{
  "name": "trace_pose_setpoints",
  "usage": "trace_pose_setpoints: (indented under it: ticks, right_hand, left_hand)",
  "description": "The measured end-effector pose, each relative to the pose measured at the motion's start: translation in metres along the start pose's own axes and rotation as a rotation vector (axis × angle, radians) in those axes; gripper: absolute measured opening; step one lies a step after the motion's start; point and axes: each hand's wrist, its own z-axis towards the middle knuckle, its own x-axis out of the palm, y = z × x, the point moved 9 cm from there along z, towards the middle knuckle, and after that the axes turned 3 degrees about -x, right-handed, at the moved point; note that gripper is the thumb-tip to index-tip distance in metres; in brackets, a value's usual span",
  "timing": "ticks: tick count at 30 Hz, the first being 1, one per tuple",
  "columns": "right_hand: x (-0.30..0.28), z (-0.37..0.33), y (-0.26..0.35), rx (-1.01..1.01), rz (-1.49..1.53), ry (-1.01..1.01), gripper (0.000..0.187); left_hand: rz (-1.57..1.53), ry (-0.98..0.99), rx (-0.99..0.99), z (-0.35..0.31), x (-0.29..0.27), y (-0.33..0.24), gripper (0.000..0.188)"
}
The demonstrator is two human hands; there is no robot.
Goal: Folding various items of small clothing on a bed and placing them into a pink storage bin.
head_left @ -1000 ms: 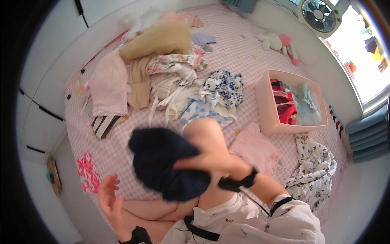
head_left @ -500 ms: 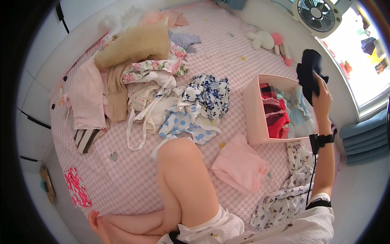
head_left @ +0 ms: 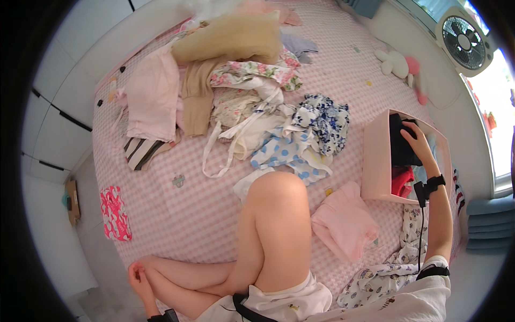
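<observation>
My right hand (head_left: 419, 144) reaches into a pink fabric storage box (head_left: 376, 161) at the right, its fingers closed on a folded black garment (head_left: 401, 147). The garment lies inside against the box's left side and far end. Below it a red garment (head_left: 401, 181) shows, and pale blue cloth lies to the right, partly hidden by my hand and wrist. My left hand (head_left: 140, 280) rests by my bent leg at the lower left, fingers curled in with nothing seen in them.
A heap of clothes (head_left: 241, 112) covers the bed's far middle. Nearer lie folded pink clothing (head_left: 346, 222), a red-and-white patterned cloth (head_left: 115, 213) and white printed fabric (head_left: 370, 284). A plush toy (head_left: 397, 65) and a fan (head_left: 464, 42) are at the far right.
My right hand has lowered the black garment from above the box's far right corner down into the box. My left hand has come further into view. The view has shifted left.
</observation>
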Motion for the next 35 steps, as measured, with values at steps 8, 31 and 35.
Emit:
trace_pose_setpoints:
  ticks: [8, 31, 35]
  right_hand:
    - [0.014, 0.027, -0.074, 0.2, -0.851, 0.183, 0.078]
    - [0.228, 0.004, 0.438, -0.678, 0.062, -0.04, 0.054]
    - [0.263, -0.052, 0.472, -0.911, 0.179, -0.027, 0.064]
  left_hand:
    - [0.023, -0.068, 0.117, -0.017, 0.021, -0.027, 0.016]
    - [-0.219, 0.024, -0.048, -0.018, 0.016, -0.042, 0.022]
    - [-0.573, 0.239, -0.046, -0.001, 0.05, -0.069, 0.032]
